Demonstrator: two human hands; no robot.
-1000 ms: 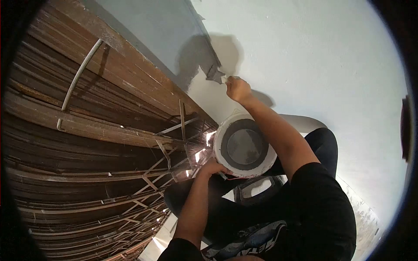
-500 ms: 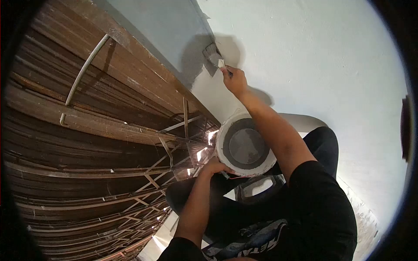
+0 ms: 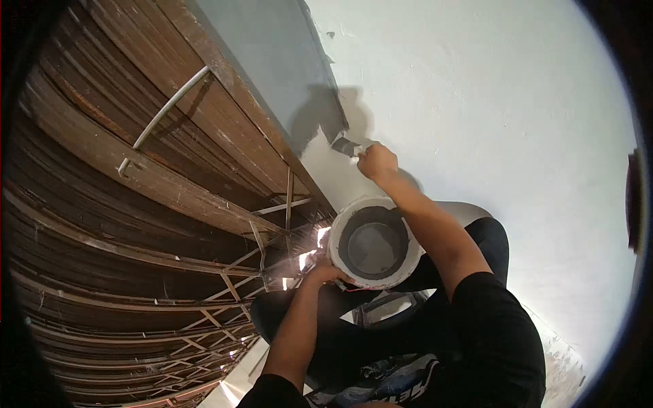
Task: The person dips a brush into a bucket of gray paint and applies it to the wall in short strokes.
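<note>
My right hand (image 3: pixel 379 162) is closed round the handle of a paint brush (image 3: pixel 345 146), whose grey-coated bristles touch the pale wall (image 3: pixel 449 88) at the lower end of a grey painted band (image 3: pixel 272 47). A round bucket (image 3: pixel 411 262) of grey paint (image 3: pixel 374 246) stands below, between my arms. At the bucket's lower left rim is my left hand (image 3: pixel 326 274), its fingers wrapped on the edge. The brush's shadow and my hand's shadow fall on the wall.
To the left stretches a brown folding metal gate (image 3: pixel 170 156) with a curved pale handle (image 3: pixel 170 107) and crossed bars. My bent knees flank the bucket. A dark frame (image 3: pixel 388 309) lies beneath it. A dark object (image 3: pixel 634 200) is at the right edge.
My right hand and the brush have moved down along the wall, and the grey strip reaches lower. The camera view has shifted slightly. My left hand stays on the bucket.
</note>
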